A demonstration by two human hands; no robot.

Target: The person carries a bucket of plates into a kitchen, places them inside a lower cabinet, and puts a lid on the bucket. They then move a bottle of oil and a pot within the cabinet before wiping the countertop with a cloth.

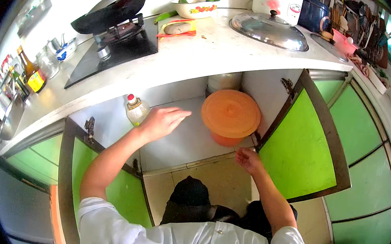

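Note:
My left hand point(163, 121) reaches into an open lower cabinet, its fingers stretched towards the right and nothing in it. Just behind it stands a clear plastic bottle point(137, 111) with a red cap, partly covered by the hand. An orange plastic bucket point(226, 140) with a round orange lid point(231, 112) sits at the right of the cabinet floor point(176, 138). Below the bucket, near the cabinet's front edge, is my right hand point(249, 160), half curled, with no object visible in it. A pale container point(224, 80) stands behind the bucket, mostly hidden by its lid.
Green cabinet doors stand open at left point(113, 188) and right point(300, 147). The countertop point(202, 56) overhangs the cabinet. On it are a gas stove point(117, 53) with a wok point(110, 14), a floral bowl point(195, 8), a steel lid point(269, 29) and several bottles point(36, 75).

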